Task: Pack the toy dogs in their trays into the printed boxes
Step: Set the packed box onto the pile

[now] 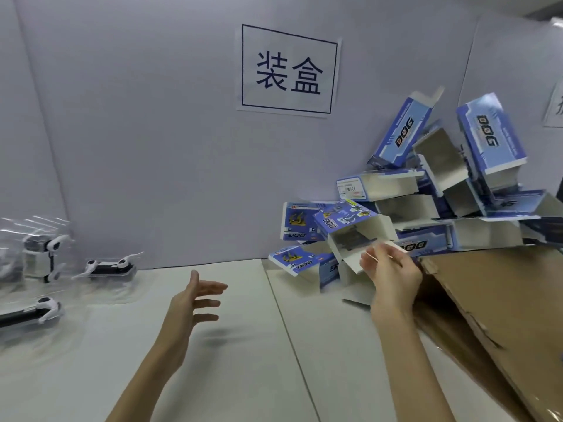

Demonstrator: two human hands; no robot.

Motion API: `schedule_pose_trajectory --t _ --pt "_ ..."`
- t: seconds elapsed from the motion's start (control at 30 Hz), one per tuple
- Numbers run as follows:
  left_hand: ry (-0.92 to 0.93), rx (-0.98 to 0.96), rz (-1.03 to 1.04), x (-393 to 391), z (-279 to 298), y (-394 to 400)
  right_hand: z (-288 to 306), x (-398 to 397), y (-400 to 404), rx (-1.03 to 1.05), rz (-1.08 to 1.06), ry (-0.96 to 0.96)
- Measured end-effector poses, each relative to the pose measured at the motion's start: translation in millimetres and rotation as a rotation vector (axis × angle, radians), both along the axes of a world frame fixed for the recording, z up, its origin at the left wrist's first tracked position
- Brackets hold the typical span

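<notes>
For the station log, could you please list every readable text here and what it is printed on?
"装盒": white paper sign on the wall.
"DOG": side of the upright blue box and the box beside it.
White label on a lower box: too small to read.
Paper at the right edge: cut off, unreadable.
</notes>
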State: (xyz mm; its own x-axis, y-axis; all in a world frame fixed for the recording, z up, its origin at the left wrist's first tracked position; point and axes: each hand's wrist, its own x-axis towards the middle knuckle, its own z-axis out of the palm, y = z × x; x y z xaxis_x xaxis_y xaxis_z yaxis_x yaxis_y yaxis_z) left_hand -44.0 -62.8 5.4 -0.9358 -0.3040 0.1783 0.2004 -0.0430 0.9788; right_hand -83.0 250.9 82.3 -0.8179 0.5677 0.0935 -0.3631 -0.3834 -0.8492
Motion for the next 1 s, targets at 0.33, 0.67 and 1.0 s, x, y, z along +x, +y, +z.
schedule_pose_trajectory --t 0.33,0.67,1.0 --pt "0.015 -0.031 0.008 3.1 9.0 -2.1 -12.4 -50.4 -66.8 0.709 0.142 -0.176" --pt "0.070 -0.305 0.084 3.5 2.1 2.6 -13.5 -54.1 -62.3 0.827 -0.074 0.015" --pt "0.435 -1.053 0.737 4.0 1.0 6.2 -5.0 -2.5 -110.0 1.023 0.324 0.376"
